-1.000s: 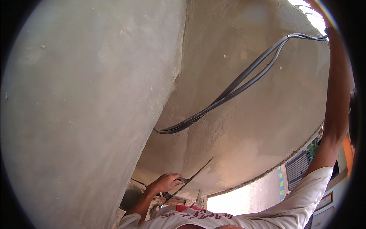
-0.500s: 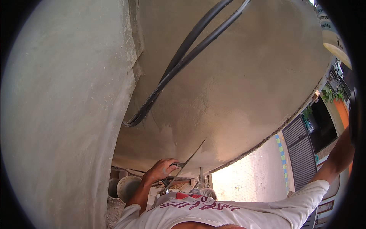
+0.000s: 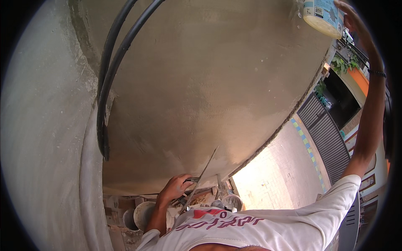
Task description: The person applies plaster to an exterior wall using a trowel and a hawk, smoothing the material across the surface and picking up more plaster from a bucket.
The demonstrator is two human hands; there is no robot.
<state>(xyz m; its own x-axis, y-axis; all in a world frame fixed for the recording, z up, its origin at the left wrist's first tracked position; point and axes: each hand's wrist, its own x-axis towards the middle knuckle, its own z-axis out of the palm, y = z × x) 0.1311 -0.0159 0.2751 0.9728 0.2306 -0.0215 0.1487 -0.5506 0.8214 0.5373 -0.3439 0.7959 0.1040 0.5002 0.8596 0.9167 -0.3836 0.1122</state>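
Note:
My left hand [image 3: 175,187] is closed around the handle of a plastering trowel [image 3: 204,170]. The trowel's thin metal blade shows nearly edge-on, close to the grey-brown plastered surface [image 3: 201,88]. Raised at the upper right, my right hand [image 3: 355,20] grips a small blue-and-white plastic tub [image 3: 323,16] from its side, with its cream-coloured base toward the view. Several droplets or pale specks show near the tub and over the plaster. The tub's mouth is out of sight, and part of the right hand's grip is hidden behind it.
Two black cables or hoses [image 3: 109,79] hang in front of the plaster at the left, beside a pale grey column [image 3: 46,138]. Buckets [image 3: 143,214] and rubble lie below my left arm. At the right are a paved lane [image 3: 272,184] and a grey slatted gate [image 3: 324,134].
My right arm and the tub have come further into view at the upper right. The cables appear further left as the view shifts. The trowel stays in my left hand.

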